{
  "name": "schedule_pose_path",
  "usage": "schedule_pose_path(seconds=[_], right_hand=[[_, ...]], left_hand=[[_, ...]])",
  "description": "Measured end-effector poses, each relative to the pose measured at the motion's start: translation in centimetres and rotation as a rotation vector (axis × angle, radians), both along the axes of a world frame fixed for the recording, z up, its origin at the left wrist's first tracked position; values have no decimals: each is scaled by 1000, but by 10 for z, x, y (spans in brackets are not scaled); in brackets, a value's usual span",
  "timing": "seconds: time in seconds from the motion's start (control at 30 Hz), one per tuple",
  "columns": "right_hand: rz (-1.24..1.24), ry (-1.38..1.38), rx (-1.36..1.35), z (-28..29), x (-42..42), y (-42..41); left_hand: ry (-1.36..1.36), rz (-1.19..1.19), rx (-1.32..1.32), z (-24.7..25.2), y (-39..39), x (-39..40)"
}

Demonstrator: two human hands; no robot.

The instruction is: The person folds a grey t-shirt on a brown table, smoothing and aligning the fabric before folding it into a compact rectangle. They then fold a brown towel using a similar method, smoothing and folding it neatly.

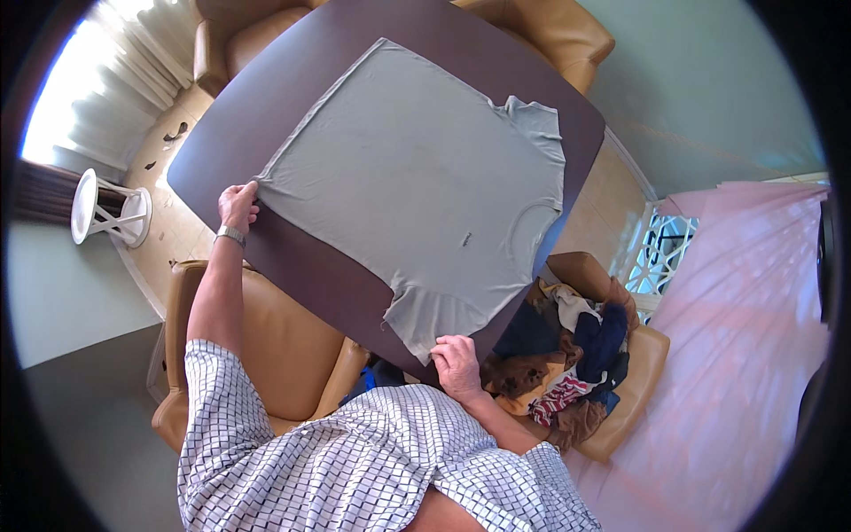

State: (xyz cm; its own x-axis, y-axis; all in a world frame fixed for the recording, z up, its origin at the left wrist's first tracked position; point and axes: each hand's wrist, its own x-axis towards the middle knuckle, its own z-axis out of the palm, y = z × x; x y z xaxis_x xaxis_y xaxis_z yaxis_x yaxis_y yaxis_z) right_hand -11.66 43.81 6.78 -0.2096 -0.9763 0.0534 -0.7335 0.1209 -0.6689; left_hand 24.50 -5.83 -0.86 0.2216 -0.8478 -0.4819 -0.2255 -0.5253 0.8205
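Note:
A grey T-shirt lies spread over a dark brown table, its neckline toward the right and its hem toward the upper left. My left hand, with a metal watch on the wrist, pinches the near corner of the hem at the table's left side. At the near edge, my right hand has thumb and fingers closed at the tip of the nearer sleeve. The far sleeve is rumpled. A small dark mark shows on the cloth near the neckline.
Tan leather chairs surround the table. One at the right bears a pile of mixed clothes. A white stool stands at the left by pale curtains. Pink sheer fabric hangs at the right.

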Motion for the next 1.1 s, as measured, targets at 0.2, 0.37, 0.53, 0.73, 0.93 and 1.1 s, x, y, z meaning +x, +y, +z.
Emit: schedule_pose_path(seconds=[0.2, 0.37, 0.53, 0.73, 0.93, 1.1], right_hand=[[-233, -278, -24, 31, -17, -12], [-428, -378, 57, 49, -46, -17], [-499, -564, 9, 49, -86, -34], [-656, -924, 42, 38, -143, -64], [-721, -1159, 2, 4, -192, -83], [-824, -1196, 63, -15, -210, -90]], left_hand=[[197, 73, -208, -7, 1, 4], [81, 108, -293, 7, -10, -19], [33, 48, -257, 30, -29, -34], [-65, -63, -167, 41, -69, -63], [-119, -114, -114, 26, -101, -102], [-142, -166, -108, 17, -116, -128]])
